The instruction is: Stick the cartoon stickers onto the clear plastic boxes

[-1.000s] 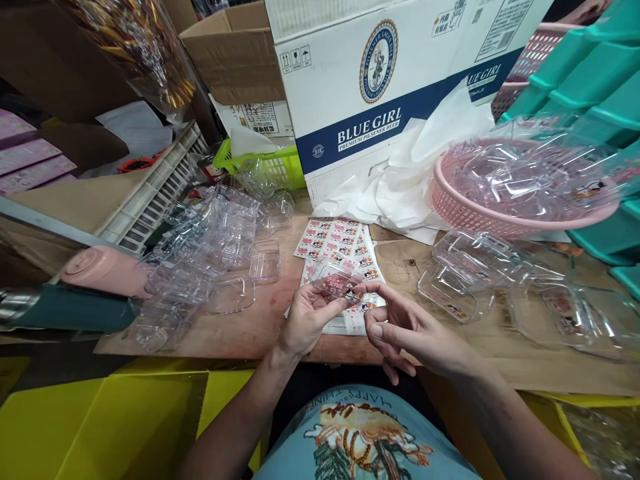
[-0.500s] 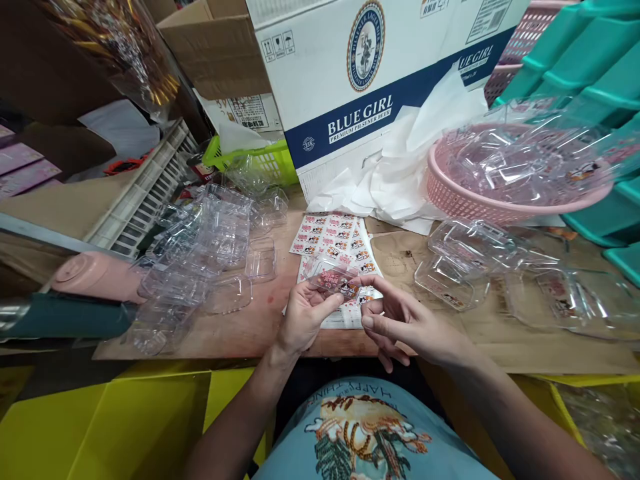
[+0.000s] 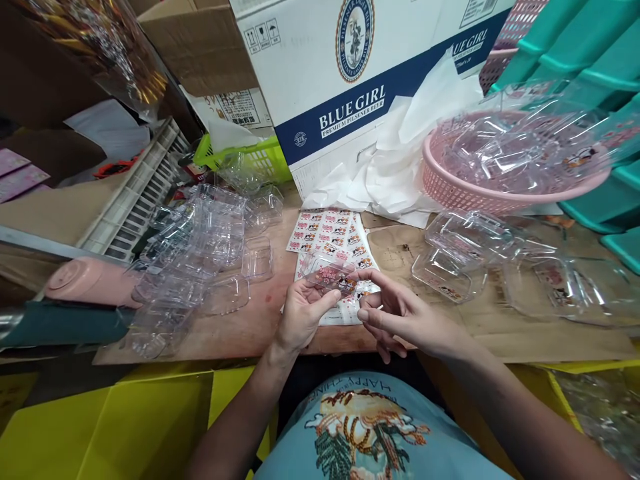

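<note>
Your left hand (image 3: 303, 317) is pinching the clear plastic box (image 3: 319, 274) near the wooden table's (image 3: 270, 327) front edge. Your half-open right hand (image 3: 403, 317) is gripping nothing, one finger reaching the cat sticker (image 3: 347, 283). Best be holding still, smoothing gently.

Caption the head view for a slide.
Left hand holding a cat-decorated clear plastic piece above sticker sheets, with the right hand at the piece's edge.
</note>
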The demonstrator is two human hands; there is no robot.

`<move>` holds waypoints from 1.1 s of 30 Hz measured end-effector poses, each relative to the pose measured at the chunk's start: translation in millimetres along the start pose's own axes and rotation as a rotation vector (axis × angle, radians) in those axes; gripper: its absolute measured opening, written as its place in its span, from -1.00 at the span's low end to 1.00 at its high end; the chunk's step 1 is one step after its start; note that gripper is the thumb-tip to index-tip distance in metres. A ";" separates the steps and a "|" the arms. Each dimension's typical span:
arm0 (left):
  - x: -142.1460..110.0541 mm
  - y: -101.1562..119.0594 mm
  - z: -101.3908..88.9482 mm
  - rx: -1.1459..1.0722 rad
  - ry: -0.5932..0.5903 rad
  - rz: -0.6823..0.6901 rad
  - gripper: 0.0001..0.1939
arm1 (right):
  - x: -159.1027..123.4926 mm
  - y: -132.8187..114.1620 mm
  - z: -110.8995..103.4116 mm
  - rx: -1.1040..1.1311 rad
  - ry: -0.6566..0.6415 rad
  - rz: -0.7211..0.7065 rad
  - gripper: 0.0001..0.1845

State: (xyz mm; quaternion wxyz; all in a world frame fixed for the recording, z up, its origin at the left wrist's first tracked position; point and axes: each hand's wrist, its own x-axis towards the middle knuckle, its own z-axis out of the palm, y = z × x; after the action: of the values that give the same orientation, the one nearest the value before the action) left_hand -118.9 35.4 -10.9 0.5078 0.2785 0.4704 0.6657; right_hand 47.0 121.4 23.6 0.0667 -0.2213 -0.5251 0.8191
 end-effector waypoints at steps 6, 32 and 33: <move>-1.5 3.5 2.0 -0.052 -0.002 -0.009 -0.74 | 2.8 3.8 0.8 -0.023 0.015 -0.013 -0.38; 4.6 2.7 25.3 -0.039 0.242 0.121 -0.72 | 10.7 36.1 6.1 -1.303 0.557 -0.283 -0.21; 6.4 4.8 24.9 -0.102 0.222 0.096 -0.74 | 9.3 38.1 6.9 -1.342 0.533 -0.292 -0.23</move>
State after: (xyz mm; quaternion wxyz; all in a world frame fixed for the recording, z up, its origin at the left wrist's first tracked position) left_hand -101.9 49.8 2.8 0.4338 0.1992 0.4754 0.7390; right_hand 40.4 102.1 -10.6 0.1506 -0.3341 -0.9034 0.2226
